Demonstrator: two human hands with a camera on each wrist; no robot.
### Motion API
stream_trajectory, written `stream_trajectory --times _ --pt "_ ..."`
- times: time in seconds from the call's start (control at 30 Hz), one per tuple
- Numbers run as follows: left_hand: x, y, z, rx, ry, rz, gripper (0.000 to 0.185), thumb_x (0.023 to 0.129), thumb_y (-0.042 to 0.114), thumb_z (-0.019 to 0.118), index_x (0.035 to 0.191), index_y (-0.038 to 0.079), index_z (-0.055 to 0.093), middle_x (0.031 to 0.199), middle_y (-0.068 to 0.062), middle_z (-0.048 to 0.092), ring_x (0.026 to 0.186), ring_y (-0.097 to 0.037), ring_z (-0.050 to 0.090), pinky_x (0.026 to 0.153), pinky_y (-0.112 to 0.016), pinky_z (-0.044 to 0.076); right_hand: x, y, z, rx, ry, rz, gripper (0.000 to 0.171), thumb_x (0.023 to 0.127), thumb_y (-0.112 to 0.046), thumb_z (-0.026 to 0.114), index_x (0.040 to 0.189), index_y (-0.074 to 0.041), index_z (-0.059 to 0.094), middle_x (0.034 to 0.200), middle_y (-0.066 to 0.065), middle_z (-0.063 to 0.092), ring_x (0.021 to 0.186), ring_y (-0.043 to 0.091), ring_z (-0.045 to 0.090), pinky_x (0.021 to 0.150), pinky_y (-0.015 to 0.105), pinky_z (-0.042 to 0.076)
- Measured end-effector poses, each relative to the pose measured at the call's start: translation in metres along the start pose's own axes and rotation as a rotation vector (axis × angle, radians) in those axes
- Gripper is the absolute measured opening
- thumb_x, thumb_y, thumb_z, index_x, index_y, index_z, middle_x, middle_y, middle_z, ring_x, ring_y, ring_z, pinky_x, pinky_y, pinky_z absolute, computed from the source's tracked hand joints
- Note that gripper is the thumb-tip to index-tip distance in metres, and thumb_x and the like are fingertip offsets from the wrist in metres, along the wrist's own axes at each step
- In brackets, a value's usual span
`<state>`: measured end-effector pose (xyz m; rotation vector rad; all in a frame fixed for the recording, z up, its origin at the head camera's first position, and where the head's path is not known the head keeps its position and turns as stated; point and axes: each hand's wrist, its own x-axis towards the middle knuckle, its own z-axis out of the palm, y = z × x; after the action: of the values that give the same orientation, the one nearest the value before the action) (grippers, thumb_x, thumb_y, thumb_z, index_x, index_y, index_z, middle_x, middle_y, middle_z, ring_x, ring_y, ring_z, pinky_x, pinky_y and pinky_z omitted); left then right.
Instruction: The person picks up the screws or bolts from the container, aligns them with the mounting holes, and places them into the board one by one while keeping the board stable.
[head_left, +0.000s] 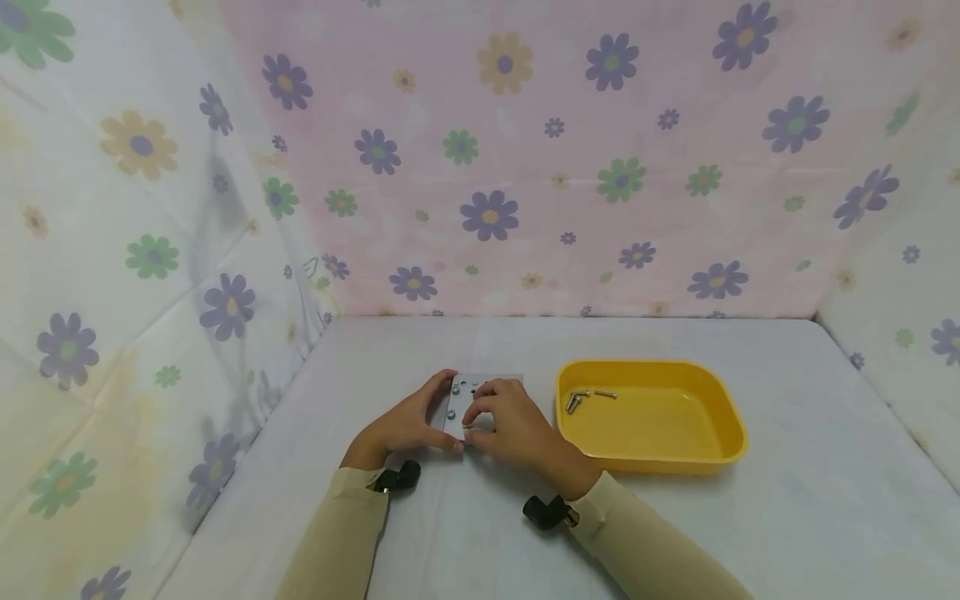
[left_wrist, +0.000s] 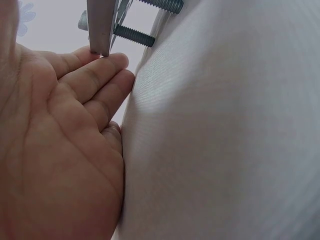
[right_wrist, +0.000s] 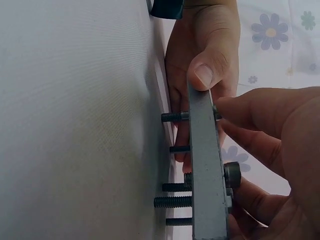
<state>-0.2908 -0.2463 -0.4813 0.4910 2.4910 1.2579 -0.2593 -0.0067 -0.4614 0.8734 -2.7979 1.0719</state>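
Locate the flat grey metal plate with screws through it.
In the head view the flat grey metal plate sits mid-table, held between the left hand and right hand, just left of the yellow plastic tray.

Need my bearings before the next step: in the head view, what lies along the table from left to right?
Left hand → metal plate with screws → right hand → loose screws → yellow tray.

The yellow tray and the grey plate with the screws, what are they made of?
The yellow tray looks like glossy plastic: smooth, bright, rounded corners. The grey plate seems to be matte metal, with flat sharp edges. The screws look like metal, dull grey with fine threads.
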Motion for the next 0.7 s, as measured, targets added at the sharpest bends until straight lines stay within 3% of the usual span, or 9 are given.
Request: stream_trajectory --times 0.3,0.7 --pt "0.0 -0.001 0.0 0.013 0.005 -0.002 0.118 0.065 0.039 0.099 0.159 0.029 0.028 0.163 0.003 0.036 0.153 -0.019 0.029 0.126 -0.058 0.018 0.002 -0.005 -0.01 0.078 0.014 -0.016 0.005 0.089 -0.022 0.078 0.094 -0.024 0.079 0.132 0.004 0.061 0.129 0.034 0.048 0.11 0.055 0.042" --pt "0.001 -0.001 0.001 0.013 -0.001 -0.007 0.116 0.066 0.039 0.098 0.158 0.033 0.028 0.166 0.004 0.033 0.155 -0.019 0.026 0.127 -0.058 0.016 0.0 -0.005 -0.025 0.004 0.017 -0.04 0.007 0.091 -0.024 0.077 0.098 -0.023 0.079 0.131 0.003 0.062 0.123 0.03 0.052 0.105 0.05 0.047"
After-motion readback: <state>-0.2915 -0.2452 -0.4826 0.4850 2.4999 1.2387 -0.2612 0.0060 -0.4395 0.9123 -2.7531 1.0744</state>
